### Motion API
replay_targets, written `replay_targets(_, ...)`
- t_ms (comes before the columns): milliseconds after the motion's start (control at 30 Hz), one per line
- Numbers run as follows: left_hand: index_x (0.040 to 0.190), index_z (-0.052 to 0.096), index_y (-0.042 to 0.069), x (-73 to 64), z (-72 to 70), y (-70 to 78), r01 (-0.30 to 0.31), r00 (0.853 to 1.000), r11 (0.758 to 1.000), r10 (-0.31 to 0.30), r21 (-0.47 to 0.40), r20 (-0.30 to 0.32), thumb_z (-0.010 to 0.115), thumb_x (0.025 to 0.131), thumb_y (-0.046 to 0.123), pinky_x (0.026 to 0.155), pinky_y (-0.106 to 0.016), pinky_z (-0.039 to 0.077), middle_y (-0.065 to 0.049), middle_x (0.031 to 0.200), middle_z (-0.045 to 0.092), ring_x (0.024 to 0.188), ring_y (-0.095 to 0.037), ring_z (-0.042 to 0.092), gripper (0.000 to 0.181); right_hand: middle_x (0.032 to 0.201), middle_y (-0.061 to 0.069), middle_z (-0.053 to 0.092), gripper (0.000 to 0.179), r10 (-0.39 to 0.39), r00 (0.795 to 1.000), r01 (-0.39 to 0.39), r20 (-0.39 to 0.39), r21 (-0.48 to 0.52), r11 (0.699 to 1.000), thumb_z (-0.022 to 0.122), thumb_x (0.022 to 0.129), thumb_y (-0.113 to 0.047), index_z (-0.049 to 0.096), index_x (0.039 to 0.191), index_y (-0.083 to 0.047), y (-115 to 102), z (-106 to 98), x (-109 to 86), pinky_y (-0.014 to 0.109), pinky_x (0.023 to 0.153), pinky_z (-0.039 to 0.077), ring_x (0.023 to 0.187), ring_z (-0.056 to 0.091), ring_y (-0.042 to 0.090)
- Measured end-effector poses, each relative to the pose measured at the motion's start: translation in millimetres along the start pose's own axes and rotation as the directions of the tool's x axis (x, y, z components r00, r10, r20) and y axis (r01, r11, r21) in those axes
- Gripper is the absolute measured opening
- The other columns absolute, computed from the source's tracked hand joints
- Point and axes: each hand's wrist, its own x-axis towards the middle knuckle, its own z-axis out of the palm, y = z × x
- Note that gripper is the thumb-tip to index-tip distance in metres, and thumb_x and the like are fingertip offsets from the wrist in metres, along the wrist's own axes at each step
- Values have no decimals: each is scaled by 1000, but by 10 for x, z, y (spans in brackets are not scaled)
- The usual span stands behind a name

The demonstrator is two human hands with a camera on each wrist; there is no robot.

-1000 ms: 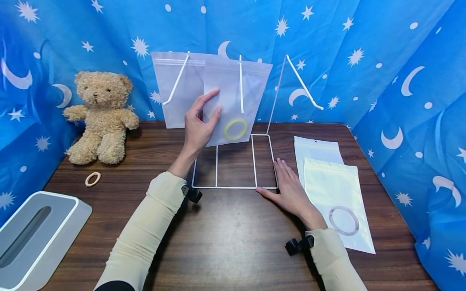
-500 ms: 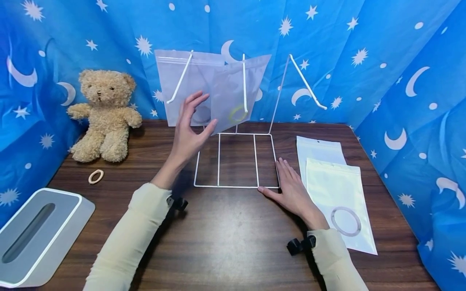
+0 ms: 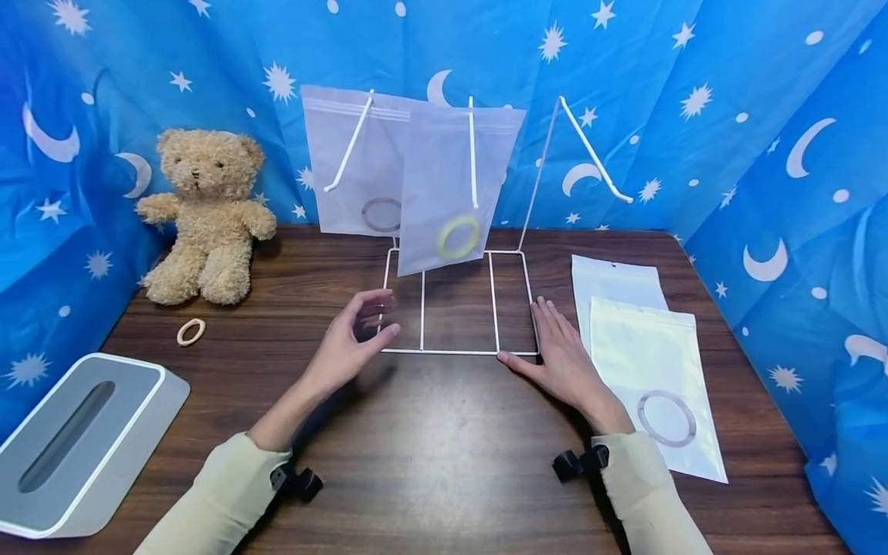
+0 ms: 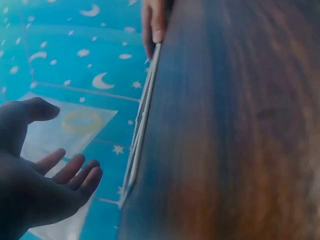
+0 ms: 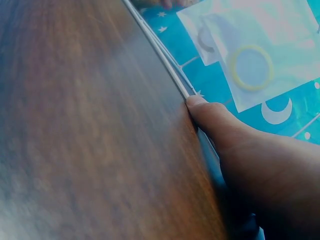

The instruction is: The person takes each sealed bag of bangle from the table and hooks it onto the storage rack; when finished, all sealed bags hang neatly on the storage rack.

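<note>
A white wire display rack (image 3: 458,352) stands on the wooden table, with three hooks slanting up and forward. From its left hook hangs a translucent zip bag (image 3: 347,166) with a greyish ring inside. Another zip bag (image 3: 437,177), holding a yellow ring (image 3: 459,237), hangs from the middle hook and overlaps the first. My left hand (image 3: 347,343) hovers by the rack's front left corner, fingers loosely bent, holding nothing. My right hand (image 3: 565,358) rests with extended fingers against the rack's right side, thumb on its front wire. The right hook (image 3: 597,150) bears no bag.
Two overlapping zip bags lie on the right, the upper bag (image 3: 641,347) with a greyish ring (image 3: 667,418) in it. On the left are a teddy bear (image 3: 208,208), a small wooden ring (image 3: 190,332) and a grey-topped tissue box (image 3: 83,432). A starry blue curtain (image 3: 486,46) hangs behind.
My left hand has let go of the yellow-ring bag and drawn down and left, away from it. The bag swung and now hangs on the middle hook. My right hand stays at the rack.
</note>
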Motion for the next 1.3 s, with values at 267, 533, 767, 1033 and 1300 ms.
replay_targets(267,143,46,3,20,-111,-523,-38,999,872,50,488,-12,77,84,38,109,-52,30,-18,145,46,138,-32,37,75,160,20,14,114,0,1000,0,0,5,1000,53,82,-77,17,155,2,44,9,-22,55,115,15,147,11,35)
replay_targets(533,153,33,9,36,-53,-620,-48,997,672,-7,739,72,59,79,76,117,-44,12,-7,157,31,147,-23,17,103,159,21,19,110,-19,998,20,-62,13,1000,57,82,-74,22,153,3,93,29,-40,56,113,18,146,15,35)
replay_targets(767,153,34,10,28,-76,-591,-82,994,645,-6,760,113,59,81,73,117,-45,10,-4,157,32,146,-24,20,98,158,21,21,109,-24,996,25,-86,14,1000,58,82,-73,24,153,3,73,67,-32,56,113,19,146,17,36)
replay_targets(1033,153,34,11,10,-146,-599,-71,995,639,-11,766,102,60,81,72,117,-45,9,-2,157,32,147,-23,19,97,158,21,22,102,-54,993,59,-105,45,997,58,86,-67,24,153,2,-17,-33,25,56,113,19,145,18,37)
replay_targets(1300,155,31,12,-8,-152,-618,-69,993,647,-28,759,114,57,82,73,117,-47,9,-4,158,30,147,-24,18,98,146,31,38,60,126,916,-78,-382,140,987,65,94,-24,43,141,7,182,-533,-245,64,104,26,129,36,52)
